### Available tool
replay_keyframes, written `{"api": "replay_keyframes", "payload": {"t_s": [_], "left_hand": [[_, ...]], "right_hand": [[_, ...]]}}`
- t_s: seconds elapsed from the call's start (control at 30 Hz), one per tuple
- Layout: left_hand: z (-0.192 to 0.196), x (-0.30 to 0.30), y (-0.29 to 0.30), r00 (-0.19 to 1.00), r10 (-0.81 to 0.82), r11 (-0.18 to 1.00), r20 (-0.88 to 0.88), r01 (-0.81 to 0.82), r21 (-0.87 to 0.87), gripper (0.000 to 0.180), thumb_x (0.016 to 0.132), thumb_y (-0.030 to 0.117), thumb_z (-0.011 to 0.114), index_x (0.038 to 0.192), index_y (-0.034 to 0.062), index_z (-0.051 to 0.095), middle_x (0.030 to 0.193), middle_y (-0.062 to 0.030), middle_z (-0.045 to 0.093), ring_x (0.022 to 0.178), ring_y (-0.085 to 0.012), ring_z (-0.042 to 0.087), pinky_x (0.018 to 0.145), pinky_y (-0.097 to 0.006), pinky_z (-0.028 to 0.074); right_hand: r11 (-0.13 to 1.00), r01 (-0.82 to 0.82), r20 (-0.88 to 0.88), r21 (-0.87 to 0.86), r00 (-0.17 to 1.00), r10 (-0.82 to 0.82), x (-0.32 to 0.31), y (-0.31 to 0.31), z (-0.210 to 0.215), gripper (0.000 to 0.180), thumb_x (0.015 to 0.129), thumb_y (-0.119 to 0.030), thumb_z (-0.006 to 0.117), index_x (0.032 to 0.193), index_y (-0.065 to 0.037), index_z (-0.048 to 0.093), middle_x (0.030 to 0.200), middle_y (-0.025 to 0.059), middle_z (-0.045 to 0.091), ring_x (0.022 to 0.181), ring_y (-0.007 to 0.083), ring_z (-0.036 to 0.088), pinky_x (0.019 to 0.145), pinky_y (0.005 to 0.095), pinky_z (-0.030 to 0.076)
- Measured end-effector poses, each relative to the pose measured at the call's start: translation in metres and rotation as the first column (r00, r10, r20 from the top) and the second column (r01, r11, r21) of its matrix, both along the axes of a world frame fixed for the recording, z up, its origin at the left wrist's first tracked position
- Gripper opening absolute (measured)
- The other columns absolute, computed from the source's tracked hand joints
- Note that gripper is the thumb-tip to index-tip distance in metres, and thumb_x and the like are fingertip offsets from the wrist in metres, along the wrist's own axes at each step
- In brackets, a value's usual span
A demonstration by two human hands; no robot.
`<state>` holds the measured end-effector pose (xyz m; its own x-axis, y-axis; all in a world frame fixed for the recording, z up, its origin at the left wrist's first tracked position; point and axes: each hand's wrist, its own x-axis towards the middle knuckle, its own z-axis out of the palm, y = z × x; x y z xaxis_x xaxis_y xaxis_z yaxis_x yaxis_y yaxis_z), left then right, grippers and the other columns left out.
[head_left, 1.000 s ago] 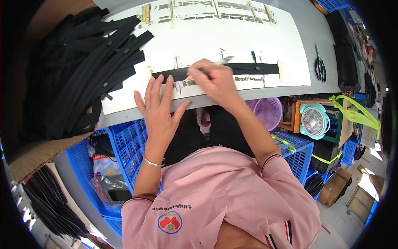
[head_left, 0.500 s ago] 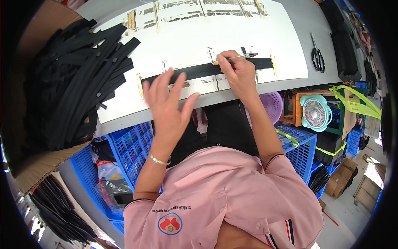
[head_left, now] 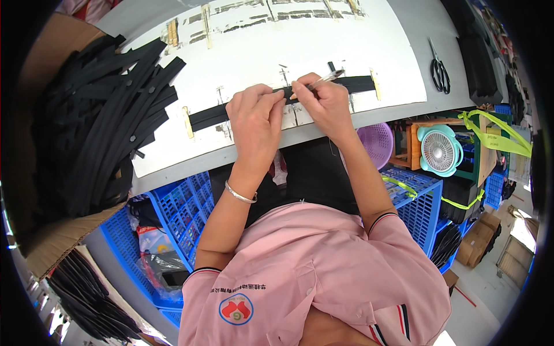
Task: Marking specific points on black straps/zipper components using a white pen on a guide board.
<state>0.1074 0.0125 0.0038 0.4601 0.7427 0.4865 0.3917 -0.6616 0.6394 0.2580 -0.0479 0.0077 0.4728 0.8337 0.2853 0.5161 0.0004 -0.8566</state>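
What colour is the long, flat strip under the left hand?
A black strip, clearest in the head view.

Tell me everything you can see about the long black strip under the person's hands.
The strip is long, narrow and black, apparently fabric. It lies flat across the white board, near the front edge, its ends by yellowish pieces. The left hand covers part of it; the right hand holds a pen at its middle stretch. Whether the pen tip touches it is hard to tell.
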Motion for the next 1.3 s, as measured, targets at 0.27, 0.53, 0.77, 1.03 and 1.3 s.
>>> {"api": "replay_keyframes", "payload": {"t_s": [0.27,0.53,0.77,1.03,1.3], "left_hand": [[0.0,0.003,0.0,1.0,-0.011,1.0,0.001,0.011,0.009,0.014,0.082,0.008,0.082,0.095,0.0085,0.078,0.101,-0.0024,0.069,0.094,-0.021,0.062,0.088,-0.035,0.043],[0.002,0.001,-0.002,0.999,0.003,1.0,-0.045,-0.004,-0.028,0.013,0.084,0.01,0.081,0.097,0.0084,0.079,0.102,-0.0028,0.069,0.095,-0.0206,0.061,0.09,-0.035,0.043],[0.008,0.006,-0.006,0.993,0.01,1.0,-0.121,-0.011,-0.005,0.015,0.087,0.009,0.078,0.102,0.0079,0.079,0.105,-0.0041,0.07,0.098,-0.0217,0.061,0.093,-0.034,0.043],[0.015,0.074,-0.022,0.981,-0.192,0.981,0.033,0.192,-0.007,0.017,0.084,0.01,0.079,0.101,0.0091,0.079,0.108,-0.0049,0.071,0.102,-0.0227,0.062,0.095,-0.037,0.043],[0.004,0.1,-0.024,0.98,-0.199,0.98,-0.014,0.199,0.009,0.013,0.082,0.011,0.08,0.095,0.0082,0.078,0.105,-0.0043,0.07,0.102,-0.0237,0.062,0.095,-0.038,0.043]], "right_hand": [[0.998,-0.042,0.036,0.041,0.999,0.041,0.004,-0.002,-0.001,0.017,0.092,-0.013,0.071,0.081,0.0,0.071,0.069,0.0064,0.069,0.05,0.0147,0.056,0.05,0.0292,0.044],[0.996,-0.012,-0.243,0.088,0.969,0.033,0.027,-0.029,0.021,0.013,0.097,-0.013,0.066,0.092,-0.002,0.072,0.07,0.0018,0.069,0.057,0.0052,0.052,0.054,0.0243,0.043],[0.978,0.186,-0.171,0.09,0.971,-0.169,0.092,-0.042,0.002,0.015,0.1,-0.015,0.066,0.098,-0.002,0.073,0.072,-0.0025,0.066,0.061,0.002,0.046,0.055,0.0214,0.039],[0.984,0.171,-0.11,0.055,0.98,-0.164,0.093,-0.041,-0.008,0.016,0.1,-0.018,0.069,0.096,-0.003,0.073,0.066,-0.0022,0.061,0.058,0.0029,0.047,0.053,0.0232,0.04],[0.983,0.18,0.037,-0.021,0.983,-0.179,0.091,-0.041,0.0,0.019,0.098,-0.021,0.07,0.095,-0.003,0.073,0.066,0.0046,0.063,0.054,0.0108,0.053,0.053,0.027,0.043]]}}
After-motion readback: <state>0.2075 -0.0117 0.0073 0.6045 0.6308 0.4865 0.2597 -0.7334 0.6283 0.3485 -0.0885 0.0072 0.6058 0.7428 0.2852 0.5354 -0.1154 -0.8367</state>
